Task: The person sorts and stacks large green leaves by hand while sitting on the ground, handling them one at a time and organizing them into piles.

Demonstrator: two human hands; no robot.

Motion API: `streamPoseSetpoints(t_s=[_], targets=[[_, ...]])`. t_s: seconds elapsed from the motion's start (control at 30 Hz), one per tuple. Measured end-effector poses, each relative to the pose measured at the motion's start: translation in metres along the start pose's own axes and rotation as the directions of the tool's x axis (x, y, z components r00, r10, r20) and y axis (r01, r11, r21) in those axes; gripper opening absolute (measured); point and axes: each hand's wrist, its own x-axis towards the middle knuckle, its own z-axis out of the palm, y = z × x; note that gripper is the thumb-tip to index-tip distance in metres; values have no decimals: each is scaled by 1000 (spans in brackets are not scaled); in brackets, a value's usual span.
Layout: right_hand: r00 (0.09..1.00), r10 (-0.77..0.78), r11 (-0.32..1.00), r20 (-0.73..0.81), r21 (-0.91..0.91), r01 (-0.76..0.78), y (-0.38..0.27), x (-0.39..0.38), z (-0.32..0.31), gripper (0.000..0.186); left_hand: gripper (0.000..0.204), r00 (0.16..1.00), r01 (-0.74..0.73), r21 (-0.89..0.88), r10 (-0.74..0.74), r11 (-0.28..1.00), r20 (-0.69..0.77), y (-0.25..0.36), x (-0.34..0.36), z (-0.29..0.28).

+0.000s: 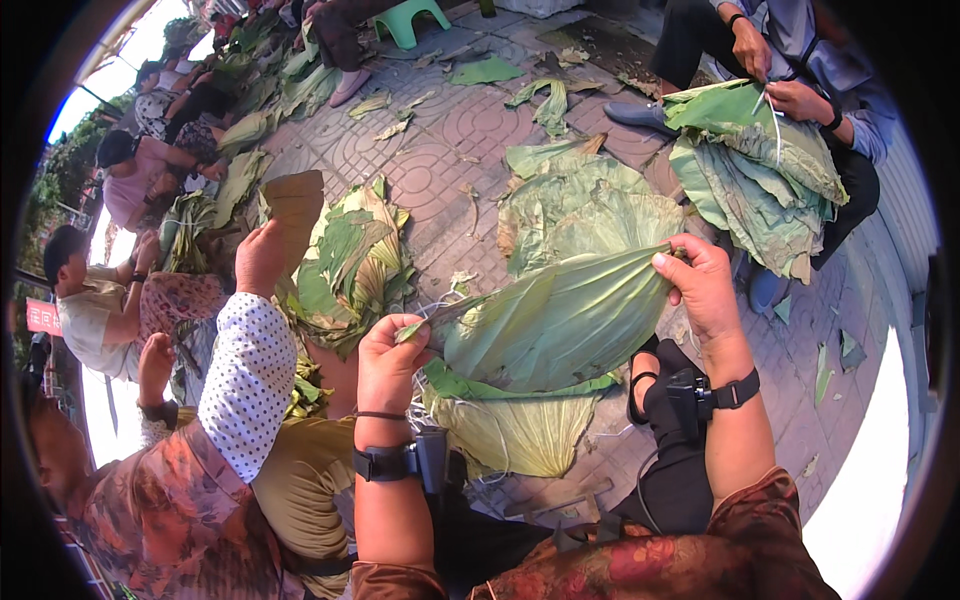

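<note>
L hand point(393, 352), ctr-left of frame: closed to a pinch, thumb against index finger, remaining fingers curled. L end of the leaf point(560, 320) is gripped there, a small green tip being left showing above the thumb. R hand point(703, 280), right of ctr: likewise nearly closed, the gathered R end of the leaf being nipped betw. thumb and fingertips, other fingers bent loosely.

Leaf is held approx. mid-frame, stretched betw. both hands, R end higher than L; ribs are seen fanning from the R end. Lower leaves point(520, 430), green over yellowish, are seen below it, lower ctr; contact w/ the held leaf cannot be confirmed. Black wrist straps w/ small devices are worn on both arms.

Leaf pile point(590, 190) is noted on the paving point(455, 165), just above the held leaf. Leaf stack point(345, 255) is located left of ctr; beside it, a brown leaf point(296, 205) is held up by a co-worker's hand point(261, 258). Upper right: tied bundle point(755, 175) is handled by another co-worker, white tie held at its top. Green stool point(412, 22) is noted at top edge.
</note>
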Motion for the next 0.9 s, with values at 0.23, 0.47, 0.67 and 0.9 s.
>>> streamPoseSetpoints(t_s=[0.23,0.47,0.67,0.9], targets=[[1000,24,999,-10,32,-24,1,2,3,9,6,978,94,-381,-156,920,-136,-4,5,5],[999,-28,999,44,-27,30,0,-5,6,7,24,916,-76,-129,18,989,-401,-14,7,17],[978,-80,995,192,-51,91,0,-11,15,8,40,832,-509,629,524,588,184,-24,3,35],[907,-204,961,367,-104,258,4,-11,9,10,27,799,-589,684,439,430,412,-21,7,48]])
